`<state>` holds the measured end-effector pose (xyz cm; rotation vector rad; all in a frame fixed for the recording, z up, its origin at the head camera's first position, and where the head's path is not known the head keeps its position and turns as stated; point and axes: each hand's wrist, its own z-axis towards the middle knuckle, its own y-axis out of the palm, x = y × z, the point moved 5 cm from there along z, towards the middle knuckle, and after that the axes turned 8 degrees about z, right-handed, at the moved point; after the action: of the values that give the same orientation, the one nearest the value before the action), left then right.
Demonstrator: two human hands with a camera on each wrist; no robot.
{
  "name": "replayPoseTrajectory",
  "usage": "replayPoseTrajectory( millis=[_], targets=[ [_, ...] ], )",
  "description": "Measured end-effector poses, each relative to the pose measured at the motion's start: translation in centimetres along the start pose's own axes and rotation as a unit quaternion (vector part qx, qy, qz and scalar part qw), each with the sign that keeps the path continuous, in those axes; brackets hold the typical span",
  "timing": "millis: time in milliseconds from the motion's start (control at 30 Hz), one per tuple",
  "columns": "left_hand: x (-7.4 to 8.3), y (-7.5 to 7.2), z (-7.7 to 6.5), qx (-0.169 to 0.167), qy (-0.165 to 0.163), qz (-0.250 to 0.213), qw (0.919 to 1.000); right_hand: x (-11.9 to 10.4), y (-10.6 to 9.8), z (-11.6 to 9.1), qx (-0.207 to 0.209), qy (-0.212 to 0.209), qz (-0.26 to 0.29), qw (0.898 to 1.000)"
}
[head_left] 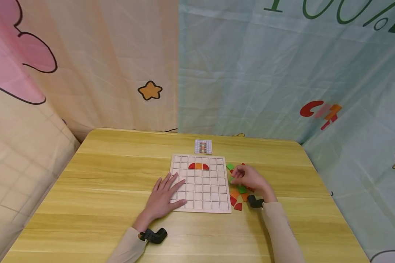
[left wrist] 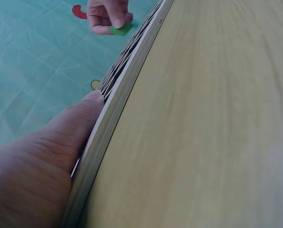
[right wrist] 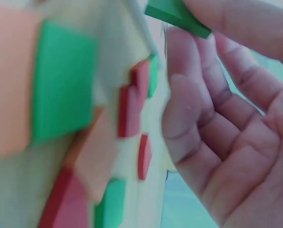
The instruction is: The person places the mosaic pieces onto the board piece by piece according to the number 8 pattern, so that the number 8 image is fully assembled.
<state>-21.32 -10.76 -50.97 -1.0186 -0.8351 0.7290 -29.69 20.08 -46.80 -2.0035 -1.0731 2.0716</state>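
A pale wooden grid board (head_left: pixel 206 188) lies on the table. Near its top, an orange square piece (head_left: pixel 199 166) sits between two red quarter-round pieces (head_left: pixel 191 166). My left hand (head_left: pixel 162 199) rests with spread fingers on the board's left side; its thumb (left wrist: pixel 84 111) lies by the board's near edge. Right of the board, my right hand (head_left: pixel 250 178) pinches a green piece (right wrist: pixel 174 14) between thumb and fingers, raised above the loose pieces. Below it lie several green, red and orange pieces, among them a green square (head_left: pixel 242 189) and a red quarter-round (head_left: pixel 238 206).
Behind the board lies a small printed card (head_left: pixel 203 147) showing a coloured pattern on a grid. The wooden table (head_left: pixel 112 175) extends on both sides of the board. Printed curtains (head_left: pixel 243 91) hang behind the table and at the sides.
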Motion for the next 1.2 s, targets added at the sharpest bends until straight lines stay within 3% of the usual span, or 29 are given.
replayPoseTrajectory(
  millis=[200, 533, 767, 1200],
  targets=[
    [-0.1, 0.0, -0.1, -0.003, -0.004, 0.003, 1.0, -1.9, 1.2, 2.0, 0.012, 0.013, 0.058, 0.998],
    [0.1, -0.2, 0.1, -0.008, -0.004, 0.002, 1.0, -4.3, 6.7, 6.5, -0.026, -0.061, 0.078, 0.995],
    [0.2, 0.0, 0.1, 0.001, 0.002, -0.003, 1.0, -4.8, 9.0, 8.2, 0.008, -0.06, 0.041, 0.997],
    [-0.2, 0.1, 0.1, -0.014, -0.01, -0.008, 0.9998, -5.7, 9.9, 9.2, -0.014, -0.046, -0.037, 0.998]
  ],
)
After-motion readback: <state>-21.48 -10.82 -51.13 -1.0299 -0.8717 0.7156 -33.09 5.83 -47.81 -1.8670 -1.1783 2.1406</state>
